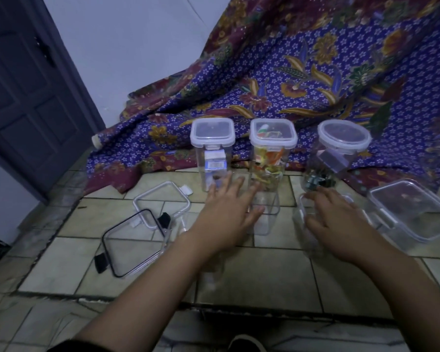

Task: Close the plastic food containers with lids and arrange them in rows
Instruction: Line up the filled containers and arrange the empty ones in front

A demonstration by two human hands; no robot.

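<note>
Three tall clear containers stand in a back row with lids on: a square one (212,148) at left, a square one (273,151) with colourful contents in the middle, a round one (341,148) at right. My left hand (229,212) hovers with fingers spread just before the left two, next to a clear open container (264,214). My right hand (341,222) rests with fingers apart over another clear open container (308,224). A white-rimmed lid (163,201) and a black-rimmed lid (135,242) lie at left.
A large flat container with its lid on (412,212) sits at the right. A patterned purple cloth (315,80) drapes behind the row. The floor is tiled, with a step edge (137,298) near me. A dark door (23,97) stands at left.
</note>
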